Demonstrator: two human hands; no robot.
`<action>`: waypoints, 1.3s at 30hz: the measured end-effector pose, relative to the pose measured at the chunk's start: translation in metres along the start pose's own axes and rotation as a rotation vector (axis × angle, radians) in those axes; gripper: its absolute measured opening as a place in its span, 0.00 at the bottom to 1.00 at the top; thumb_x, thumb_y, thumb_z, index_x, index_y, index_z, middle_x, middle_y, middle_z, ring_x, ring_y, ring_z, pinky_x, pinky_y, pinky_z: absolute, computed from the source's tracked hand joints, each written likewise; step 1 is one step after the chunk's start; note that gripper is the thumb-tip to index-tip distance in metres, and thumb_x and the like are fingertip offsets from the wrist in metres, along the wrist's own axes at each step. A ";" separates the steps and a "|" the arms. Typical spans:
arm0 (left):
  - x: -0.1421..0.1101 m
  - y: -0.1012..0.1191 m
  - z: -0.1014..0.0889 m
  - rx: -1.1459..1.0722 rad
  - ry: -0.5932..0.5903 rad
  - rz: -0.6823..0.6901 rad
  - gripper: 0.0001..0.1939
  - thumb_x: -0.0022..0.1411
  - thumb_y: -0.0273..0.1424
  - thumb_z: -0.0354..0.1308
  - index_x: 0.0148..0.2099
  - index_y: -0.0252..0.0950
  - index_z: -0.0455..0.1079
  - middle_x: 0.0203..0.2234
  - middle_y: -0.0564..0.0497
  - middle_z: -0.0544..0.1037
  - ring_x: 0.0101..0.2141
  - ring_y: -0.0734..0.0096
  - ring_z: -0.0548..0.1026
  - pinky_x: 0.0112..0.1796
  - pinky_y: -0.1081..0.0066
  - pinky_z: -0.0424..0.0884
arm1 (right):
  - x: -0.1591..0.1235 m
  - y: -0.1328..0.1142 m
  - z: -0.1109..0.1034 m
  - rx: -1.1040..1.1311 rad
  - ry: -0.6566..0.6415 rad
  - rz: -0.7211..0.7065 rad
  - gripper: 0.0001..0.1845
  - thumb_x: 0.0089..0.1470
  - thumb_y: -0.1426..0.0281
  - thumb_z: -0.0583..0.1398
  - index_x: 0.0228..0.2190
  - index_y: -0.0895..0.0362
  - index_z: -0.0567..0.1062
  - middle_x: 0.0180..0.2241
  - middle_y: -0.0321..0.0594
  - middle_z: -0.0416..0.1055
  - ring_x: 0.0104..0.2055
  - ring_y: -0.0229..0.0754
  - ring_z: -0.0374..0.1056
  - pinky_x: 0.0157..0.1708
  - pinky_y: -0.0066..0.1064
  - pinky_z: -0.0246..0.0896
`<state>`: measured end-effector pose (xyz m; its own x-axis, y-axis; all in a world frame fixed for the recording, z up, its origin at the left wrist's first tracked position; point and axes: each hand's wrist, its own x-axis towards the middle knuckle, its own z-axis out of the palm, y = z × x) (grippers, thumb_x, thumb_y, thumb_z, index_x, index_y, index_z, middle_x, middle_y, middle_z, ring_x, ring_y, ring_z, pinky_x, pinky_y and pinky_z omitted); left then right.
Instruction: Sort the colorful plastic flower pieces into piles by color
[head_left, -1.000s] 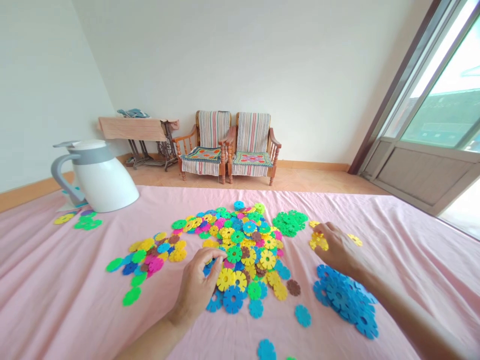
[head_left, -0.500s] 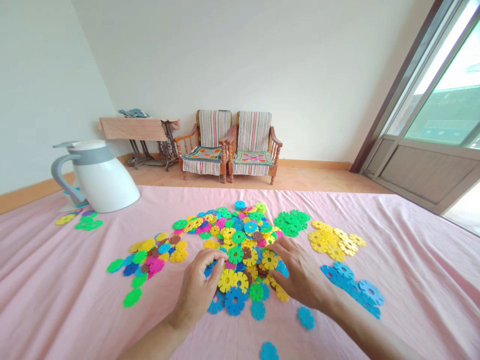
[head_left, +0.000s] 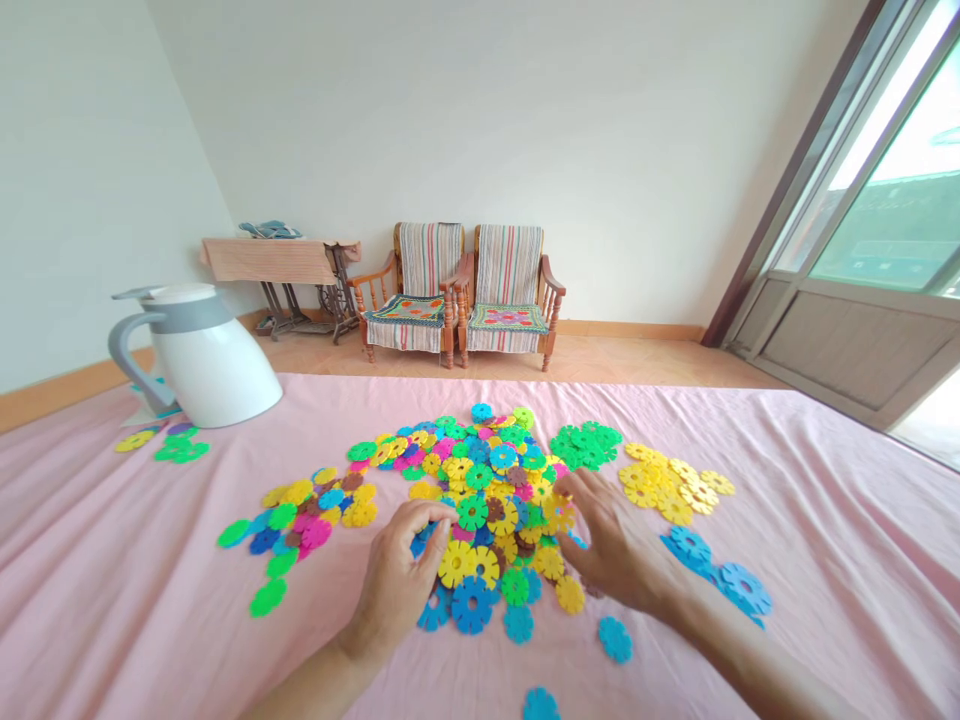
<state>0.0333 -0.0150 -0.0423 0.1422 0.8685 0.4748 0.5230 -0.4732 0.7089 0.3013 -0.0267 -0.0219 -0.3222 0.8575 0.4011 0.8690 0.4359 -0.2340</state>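
Plastic flower-shaped discs with notched rims lie in a big mixed-colour pile (head_left: 478, 477) in the middle of the cloth. My left hand (head_left: 405, 565) rests at the pile's left side with its fingers curled toward the thumb. A blue disc (head_left: 424, 540) shows by those fingers; whether they grip anything is hidden. On the right side of the pile, my right hand (head_left: 615, 550) has a yellow flower disc (head_left: 559, 512), slightly blurred, between its thumb and fingers. Closer to me lie large blue discs (head_left: 472, 604) and a loose blue disc (head_left: 616, 639).
Right of the pile are green (head_left: 586, 445), yellow (head_left: 667, 480) and blue (head_left: 742, 588) disc groups. A mixed cluster (head_left: 300, 515) lies left. A white jug (head_left: 217, 365) stands at the far left of the pink cloth (head_left: 150, 600). Two wooden chairs (head_left: 506, 275) stand beyond.
My right hand has moved slightly right, drawing the yellow disc away from the pile's right side. The left hand has stayed nearly where it was.
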 end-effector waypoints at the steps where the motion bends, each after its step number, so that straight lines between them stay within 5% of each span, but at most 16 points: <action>1: 0.000 0.000 0.000 -0.001 0.000 -0.001 0.10 0.64 0.34 0.51 0.37 0.38 0.73 0.35 0.48 0.78 0.39 0.65 0.76 0.42 0.67 0.72 | -0.003 0.012 0.000 -0.012 0.040 0.034 0.12 0.50 0.72 0.55 0.40 0.55 0.66 0.37 0.43 0.67 0.38 0.46 0.64 0.38 0.39 0.62; 4: 0.001 0.002 0.000 0.005 0.006 0.001 0.10 0.63 0.34 0.51 0.37 0.38 0.73 0.35 0.47 0.78 0.39 0.64 0.76 0.42 0.66 0.72 | -0.015 0.061 -0.003 -0.119 0.170 0.154 0.11 0.49 0.70 0.55 0.38 0.55 0.67 0.36 0.43 0.68 0.38 0.47 0.65 0.37 0.38 0.61; 8: 0.002 0.004 0.000 0.011 0.022 0.012 0.10 0.63 0.33 0.51 0.36 0.38 0.73 0.34 0.48 0.79 0.37 0.65 0.76 0.40 0.67 0.73 | -0.031 0.121 -0.013 -0.290 0.147 0.349 0.12 0.47 0.69 0.57 0.37 0.56 0.69 0.34 0.45 0.69 0.37 0.49 0.67 0.35 0.38 0.60; 12: 0.002 0.004 0.001 0.010 0.028 0.008 0.09 0.62 0.33 0.52 0.36 0.38 0.73 0.34 0.49 0.79 0.38 0.65 0.76 0.40 0.68 0.73 | -0.035 0.142 -0.019 -0.371 0.173 0.412 0.16 0.51 0.65 0.56 0.41 0.59 0.70 0.38 0.51 0.70 0.41 0.54 0.67 0.37 0.41 0.61; 15: 0.002 0.003 0.001 0.010 0.027 0.003 0.09 0.62 0.33 0.52 0.36 0.38 0.73 0.34 0.50 0.79 0.38 0.65 0.76 0.40 0.69 0.72 | -0.027 0.125 -0.013 -0.274 0.205 0.354 0.16 0.54 0.64 0.55 0.43 0.58 0.70 0.41 0.50 0.70 0.41 0.52 0.68 0.38 0.42 0.62; 21: 0.001 0.000 0.001 0.009 0.005 -0.001 0.09 0.63 0.34 0.52 0.37 0.38 0.73 0.35 0.49 0.78 0.39 0.65 0.76 0.41 0.67 0.72 | -0.001 0.046 0.013 0.067 0.107 0.109 0.11 0.54 0.68 0.56 0.41 0.55 0.71 0.38 0.43 0.70 0.41 0.45 0.67 0.41 0.38 0.63; 25: 0.000 0.000 0.000 0.000 -0.004 -0.010 0.10 0.64 0.34 0.51 0.37 0.38 0.73 0.36 0.47 0.78 0.39 0.64 0.76 0.42 0.66 0.72 | 0.014 0.008 0.018 0.080 0.046 0.080 0.15 0.51 0.69 0.59 0.43 0.56 0.70 0.40 0.45 0.70 0.44 0.48 0.66 0.43 0.41 0.63; 39: 0.000 -0.001 0.000 0.010 0.000 -0.004 0.10 0.63 0.34 0.52 0.37 0.38 0.73 0.35 0.47 0.78 0.39 0.64 0.76 0.41 0.66 0.73 | 0.017 -0.008 0.015 0.025 -0.004 0.093 0.09 0.51 0.71 0.57 0.38 0.56 0.70 0.36 0.43 0.69 0.40 0.48 0.65 0.39 0.39 0.61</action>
<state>0.0327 -0.0146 -0.0428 0.1403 0.8705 0.4717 0.5323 -0.4680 0.7054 0.2827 -0.0115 -0.0262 -0.2425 0.8955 0.3731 0.8854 0.3615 -0.2922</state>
